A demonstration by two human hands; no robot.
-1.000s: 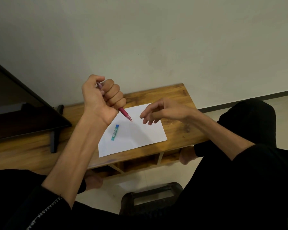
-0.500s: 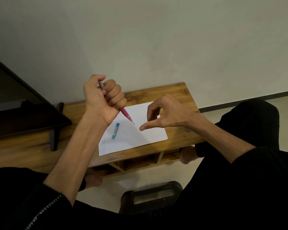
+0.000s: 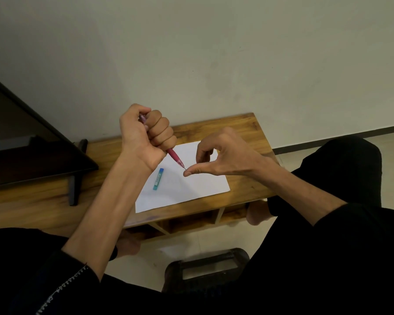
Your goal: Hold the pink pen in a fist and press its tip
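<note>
Two hands meet at a pencil tip above white paper.

Left hand [image 3: 143, 137] fists round the pink mechanical pencil [image 3: 175, 158], tip down-right; right hand [image 3: 216, 155] has thumb touching that tip, fingers curled, holding nothing I can make out. Farther off, a blue lead case [image 3: 158, 179] lies on the paper [image 3: 200, 189] on the wooden table [image 3: 241, 133].

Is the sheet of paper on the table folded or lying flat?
Flat: the white paper lies spread on the wooden table, no creases visible.
</note>
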